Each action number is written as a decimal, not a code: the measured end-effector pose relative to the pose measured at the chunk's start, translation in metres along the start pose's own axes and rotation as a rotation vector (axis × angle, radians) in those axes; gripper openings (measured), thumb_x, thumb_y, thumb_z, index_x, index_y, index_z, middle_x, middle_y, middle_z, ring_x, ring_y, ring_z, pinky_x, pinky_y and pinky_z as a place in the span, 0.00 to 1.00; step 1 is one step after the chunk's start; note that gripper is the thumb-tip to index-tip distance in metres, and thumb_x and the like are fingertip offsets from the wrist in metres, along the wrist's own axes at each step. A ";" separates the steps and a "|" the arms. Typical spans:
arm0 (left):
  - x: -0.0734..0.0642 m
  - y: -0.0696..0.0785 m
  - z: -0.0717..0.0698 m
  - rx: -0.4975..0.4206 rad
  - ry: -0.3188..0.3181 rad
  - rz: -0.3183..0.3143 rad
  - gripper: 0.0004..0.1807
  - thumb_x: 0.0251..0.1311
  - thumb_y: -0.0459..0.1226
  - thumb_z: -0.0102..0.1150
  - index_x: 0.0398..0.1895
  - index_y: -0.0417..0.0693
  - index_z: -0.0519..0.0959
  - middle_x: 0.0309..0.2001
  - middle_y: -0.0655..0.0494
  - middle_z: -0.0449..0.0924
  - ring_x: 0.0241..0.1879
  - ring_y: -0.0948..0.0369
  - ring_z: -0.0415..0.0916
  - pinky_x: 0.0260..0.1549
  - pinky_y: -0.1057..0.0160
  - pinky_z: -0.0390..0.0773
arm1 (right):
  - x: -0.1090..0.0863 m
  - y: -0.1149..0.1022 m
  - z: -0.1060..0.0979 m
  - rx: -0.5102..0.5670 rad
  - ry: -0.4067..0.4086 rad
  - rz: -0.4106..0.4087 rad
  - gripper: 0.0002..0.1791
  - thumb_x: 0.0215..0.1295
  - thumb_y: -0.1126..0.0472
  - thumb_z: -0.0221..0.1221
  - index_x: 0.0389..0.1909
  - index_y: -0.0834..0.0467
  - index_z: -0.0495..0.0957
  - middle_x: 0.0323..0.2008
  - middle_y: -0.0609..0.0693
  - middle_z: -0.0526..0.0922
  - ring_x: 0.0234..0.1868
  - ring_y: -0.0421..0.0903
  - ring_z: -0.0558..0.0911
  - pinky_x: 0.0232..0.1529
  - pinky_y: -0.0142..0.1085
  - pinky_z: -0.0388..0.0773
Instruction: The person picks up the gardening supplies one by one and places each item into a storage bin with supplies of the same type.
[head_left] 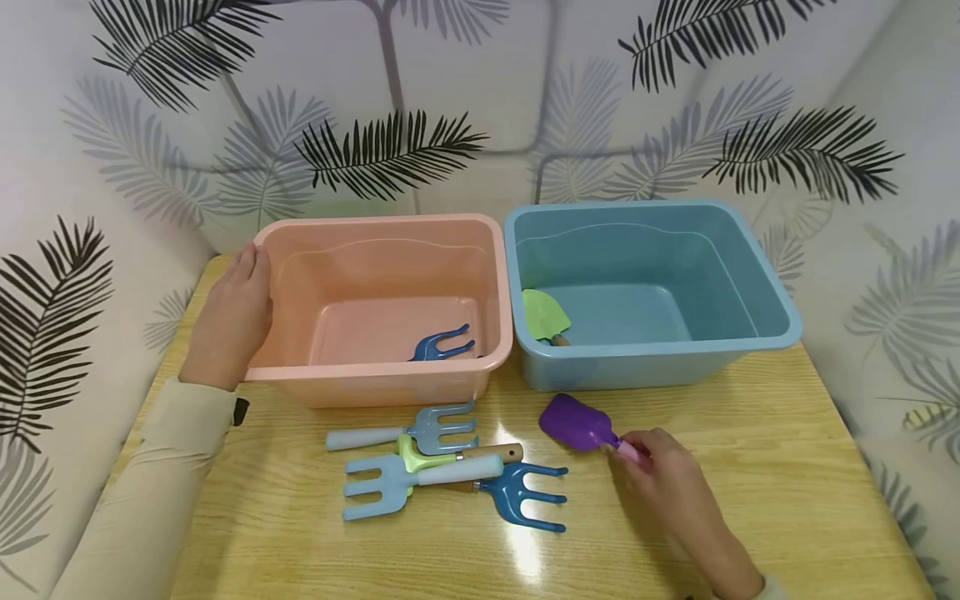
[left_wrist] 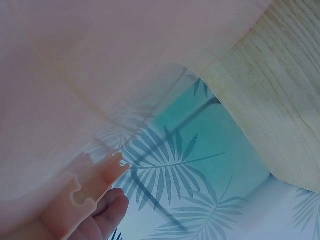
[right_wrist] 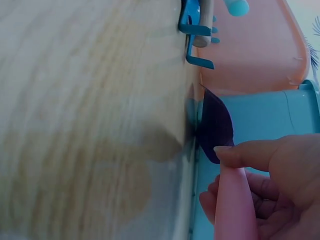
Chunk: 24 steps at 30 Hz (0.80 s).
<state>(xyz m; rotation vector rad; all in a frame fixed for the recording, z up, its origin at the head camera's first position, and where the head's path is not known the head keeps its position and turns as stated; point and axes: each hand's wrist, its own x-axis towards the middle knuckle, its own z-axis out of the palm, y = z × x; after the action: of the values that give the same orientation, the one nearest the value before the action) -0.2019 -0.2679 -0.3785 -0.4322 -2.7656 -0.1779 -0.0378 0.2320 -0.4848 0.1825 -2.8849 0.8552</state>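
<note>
My right hand (head_left: 671, 479) pinches the pink handle (right_wrist: 233, 205) of a toy shovel with a purple blade (head_left: 576, 422), held over the table in front of the bins. With my left hand (head_left: 232, 317) I grip the left rim of a pink plastic bin (head_left: 375, 375); in the left wrist view, fingers (left_wrist: 112, 215) show at the underside of that rim. Inside the pink bin is a dark blue toy rake (head_left: 442, 343), its handle hidden by the front wall. Beside it, a blue bin (head_left: 637, 367) holds a light green shovel (head_left: 544, 315), partly hidden by the rim.
On the wooden table (head_left: 615, 550) before the pink bin lie a grey-blue fork (head_left: 442, 429), a light blue fork (head_left: 382, 483), a green-headed tool with a wooden handle (head_left: 491, 452) and a dark blue rake (head_left: 517, 493), several overlapping. Leaf-patterned cloth (head_left: 465, 83) hangs behind and at both sides.
</note>
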 end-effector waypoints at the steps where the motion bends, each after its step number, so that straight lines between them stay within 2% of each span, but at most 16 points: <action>1: 0.000 0.000 0.000 0.000 -0.002 -0.001 0.29 0.54 0.21 0.49 0.61 0.19 0.58 0.60 0.22 0.59 0.58 0.33 0.60 0.56 0.42 0.63 | 0.000 0.000 -0.001 0.008 -0.004 -0.003 0.11 0.50 0.66 0.68 0.36 0.64 0.81 0.28 0.48 0.77 0.28 0.39 0.74 0.27 0.31 0.77; 6: 0.000 0.001 0.000 -0.006 -0.007 -0.002 0.29 0.55 0.21 0.49 0.61 0.19 0.57 0.60 0.22 0.58 0.59 0.33 0.59 0.57 0.42 0.62 | 0.002 0.000 -0.007 0.028 -0.032 -0.022 0.10 0.52 0.67 0.67 0.36 0.62 0.81 0.28 0.47 0.78 0.28 0.39 0.75 0.27 0.31 0.76; 14: 0.000 0.000 0.000 -0.011 0.000 0.003 0.28 0.55 0.21 0.48 0.61 0.19 0.58 0.59 0.22 0.59 0.59 0.33 0.59 0.57 0.42 0.62 | 0.005 -0.005 -0.023 0.035 -0.121 -0.024 0.10 0.55 0.61 0.65 0.38 0.59 0.82 0.31 0.45 0.79 0.30 0.38 0.75 0.29 0.30 0.76; 24: -0.001 0.002 -0.001 -0.012 0.004 -0.004 0.28 0.55 0.22 0.48 0.61 0.19 0.58 0.59 0.22 0.59 0.59 0.34 0.59 0.58 0.43 0.62 | 0.009 -0.014 -0.060 0.046 -0.079 -0.108 0.10 0.52 0.59 0.68 0.37 0.52 0.82 0.27 0.39 0.75 0.25 0.36 0.71 0.24 0.28 0.72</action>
<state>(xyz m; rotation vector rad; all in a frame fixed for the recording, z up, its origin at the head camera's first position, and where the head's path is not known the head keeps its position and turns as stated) -0.2004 -0.2668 -0.3772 -0.4295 -2.7627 -0.1965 -0.0391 0.2526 -0.4258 0.3819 -2.8977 0.9146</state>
